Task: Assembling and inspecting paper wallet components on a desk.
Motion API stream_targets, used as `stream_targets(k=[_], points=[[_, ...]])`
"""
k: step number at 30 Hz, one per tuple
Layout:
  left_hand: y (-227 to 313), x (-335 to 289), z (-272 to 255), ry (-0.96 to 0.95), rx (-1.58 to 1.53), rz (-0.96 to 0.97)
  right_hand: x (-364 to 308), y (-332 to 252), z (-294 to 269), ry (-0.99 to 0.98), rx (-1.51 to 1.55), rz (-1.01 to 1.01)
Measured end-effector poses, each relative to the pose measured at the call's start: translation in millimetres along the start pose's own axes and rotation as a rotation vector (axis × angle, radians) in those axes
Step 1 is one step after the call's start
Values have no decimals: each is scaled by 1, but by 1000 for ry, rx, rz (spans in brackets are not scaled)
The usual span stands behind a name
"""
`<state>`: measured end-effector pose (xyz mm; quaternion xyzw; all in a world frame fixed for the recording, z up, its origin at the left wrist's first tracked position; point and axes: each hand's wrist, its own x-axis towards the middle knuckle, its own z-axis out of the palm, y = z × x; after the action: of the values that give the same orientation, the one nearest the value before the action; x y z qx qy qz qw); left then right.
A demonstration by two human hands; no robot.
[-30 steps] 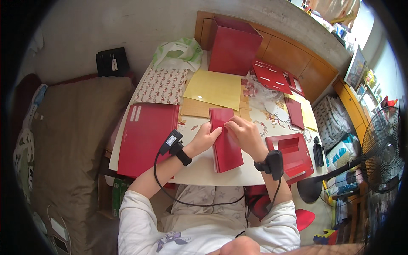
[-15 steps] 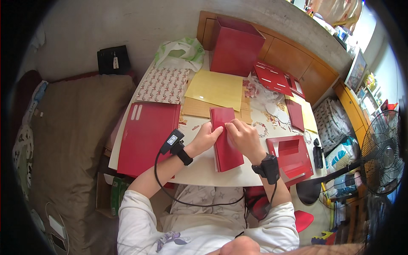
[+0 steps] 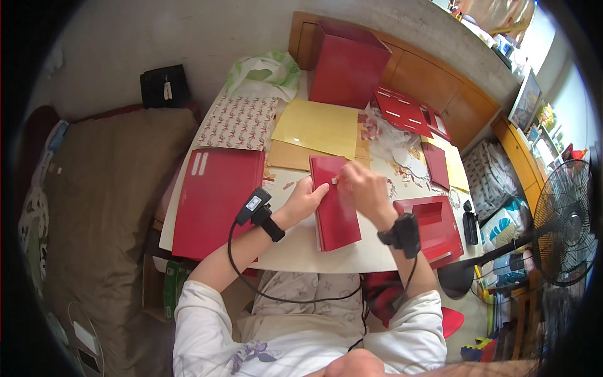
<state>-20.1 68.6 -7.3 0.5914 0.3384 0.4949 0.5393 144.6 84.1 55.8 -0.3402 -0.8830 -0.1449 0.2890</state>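
Note:
A narrow stack of red card pieces [image 3: 337, 217] is held upright above the near edge of the table. My left hand [image 3: 303, 201] grips its left side, with the thumb pressed on the front face. My right hand [image 3: 366, 190] is curled closed at the upper right of the stack, slightly smeared by motion. Whatever its fingers pinch is hidden. Beside its fingertips a small white patch [image 3: 334, 181] shows on the red face; I cannot tell whether it is a slot or a loose bit.
Large red sheets [image 3: 217, 207] lie on the white table [image 3: 282, 256] at left. Farther back are a patterned sheet [image 3: 239, 122], yellow sheets [image 3: 320, 125] and a tall red box [image 3: 347, 66]. Paper scraps and a red tray-like card [image 3: 430, 229] lie at right, near a black fan [image 3: 568, 220].
My right hand has shifted a little up and to the right from the stack's face, and a small white patch now shows there. My left hand keeps its grip.

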Motion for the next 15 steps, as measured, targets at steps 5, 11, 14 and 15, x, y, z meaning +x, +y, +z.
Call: stream_targets(k=[5,11,14,15], points=[[15,-2,6,80,-111,-8,-3,86,-26,-20,-44,375],[15,1,3,-7,-113,-37,-38,171,-35,-231,-71,671],[17,0,6,59,-149,-15,-55,190,-22,-242,-38,698],[16,-1,5,70,-141,-30,-56,188,-21,-227,-18,690]])
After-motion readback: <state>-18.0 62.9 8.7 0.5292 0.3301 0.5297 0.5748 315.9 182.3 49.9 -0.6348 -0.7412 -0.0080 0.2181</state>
